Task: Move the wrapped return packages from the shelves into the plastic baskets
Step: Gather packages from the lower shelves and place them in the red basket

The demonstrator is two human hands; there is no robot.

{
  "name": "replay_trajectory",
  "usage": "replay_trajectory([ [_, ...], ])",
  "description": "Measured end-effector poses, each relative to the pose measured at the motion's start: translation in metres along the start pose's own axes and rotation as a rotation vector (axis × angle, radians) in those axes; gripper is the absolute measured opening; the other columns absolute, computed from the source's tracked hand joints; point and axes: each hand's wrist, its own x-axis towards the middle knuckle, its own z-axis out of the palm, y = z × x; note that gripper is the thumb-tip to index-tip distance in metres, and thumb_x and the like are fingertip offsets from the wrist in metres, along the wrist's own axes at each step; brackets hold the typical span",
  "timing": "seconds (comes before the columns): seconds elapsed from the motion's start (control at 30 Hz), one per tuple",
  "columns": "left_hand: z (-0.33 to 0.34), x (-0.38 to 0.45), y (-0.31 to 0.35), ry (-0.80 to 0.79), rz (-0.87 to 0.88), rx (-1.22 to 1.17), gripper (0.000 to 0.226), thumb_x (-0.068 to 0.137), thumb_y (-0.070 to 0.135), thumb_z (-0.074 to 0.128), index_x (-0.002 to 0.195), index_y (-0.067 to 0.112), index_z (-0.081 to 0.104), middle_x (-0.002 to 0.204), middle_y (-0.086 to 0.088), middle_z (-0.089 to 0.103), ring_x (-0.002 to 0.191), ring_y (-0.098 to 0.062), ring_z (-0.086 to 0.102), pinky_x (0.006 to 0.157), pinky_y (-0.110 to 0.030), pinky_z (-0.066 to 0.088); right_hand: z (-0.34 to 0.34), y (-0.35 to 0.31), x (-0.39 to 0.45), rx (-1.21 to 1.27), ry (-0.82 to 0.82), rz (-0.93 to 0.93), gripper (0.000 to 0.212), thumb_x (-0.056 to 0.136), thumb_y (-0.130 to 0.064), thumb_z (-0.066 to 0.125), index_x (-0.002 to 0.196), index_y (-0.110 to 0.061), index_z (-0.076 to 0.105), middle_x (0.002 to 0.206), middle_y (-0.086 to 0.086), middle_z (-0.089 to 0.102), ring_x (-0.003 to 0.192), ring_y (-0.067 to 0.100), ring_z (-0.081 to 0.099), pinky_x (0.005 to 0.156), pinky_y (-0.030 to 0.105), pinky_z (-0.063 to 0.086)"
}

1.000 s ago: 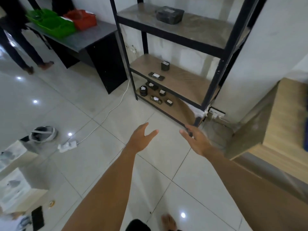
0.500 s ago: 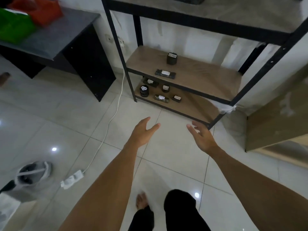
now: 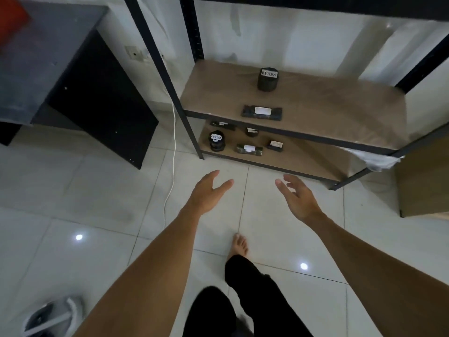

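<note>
Step in hand, by judgement: the approach to the black metal-framed shelving unit with brown board shelves (image 3: 315, 105) — nothing has been picked up. No basket can be identified in this view; only a blurred red shape (image 3: 11, 18) sits on the grey table with a black side panel (image 3: 48, 57) at upper left, too cut off to name.

The left hand (image 3: 206, 193) and right hand (image 3: 297, 198) are both held out over the white tiled floor (image 3: 73, 190), fingers spread and relaxed, grasping nothing, well short of the shelves.

The wrapped packages remain on the shelves. The middle board carries 2: a dark upright cylindrical parcel (image 3: 267, 79) near the back and a dark flat oblong parcel (image 3: 262, 112) at the front edge. The bottom board carries 5 visible: a dark round parcel (image 3: 216, 141), a flat oblong parcel (image 3: 249, 149), a small block (image 3: 275, 145), and 2 more behind, partly hidden.

The next move calls for stepping closer, crouching, and closing a hand round a front parcel — likely the oblong one.

Writing: "RETURN" reads on the white labels of both round parcels; the other labels are illegible.
</note>
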Motion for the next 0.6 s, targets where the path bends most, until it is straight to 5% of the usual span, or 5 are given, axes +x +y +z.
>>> replay_trajectory([
  [0.6,0.035,0.327,-0.110,-0.086,0.120,0.006,0.075,0.094,0.058,0.060,0.156,0.023,0.036,0.162,0.001,0.036,0.149,-0.019,0.032,0.119,-0.037,0.029,0.130,0.117,0.273,0.102,0.184,0.082,0.056,0.098,-0.053,0.056,0.142,-0.018,0.052,0.142,0.002,0.055,0.126,0.023,0.054,0.092,0.028,0.043],
])
